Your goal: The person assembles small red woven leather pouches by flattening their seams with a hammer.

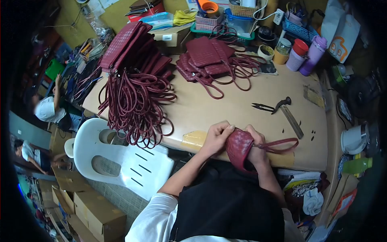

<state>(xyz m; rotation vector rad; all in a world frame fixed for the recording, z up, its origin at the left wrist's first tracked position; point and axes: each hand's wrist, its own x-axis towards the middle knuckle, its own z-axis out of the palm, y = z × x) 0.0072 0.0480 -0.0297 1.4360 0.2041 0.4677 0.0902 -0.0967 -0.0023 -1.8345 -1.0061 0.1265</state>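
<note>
Both my hands grip a dark red woven bag (238,148) at the near edge of the table (250,109). My left hand (217,136) pinches its top left edge. On the bag's right side sits my right hand (256,146), with the bag's strap (282,145) trailing to the right across the table edge. Thread snips (263,107) and a small hammer (281,104) lie on the table just beyond my hands, next to a metal ruler (292,121).
A tall stack of red woven bags (133,52) with hanging straps stands at the table's left, and a smaller pile (209,60) lies at the back. Cups, bottles and baskets crowd the far edge. A white plastic chair (121,157) and cardboard boxes (92,209) sit at the left. Other people work far left.
</note>
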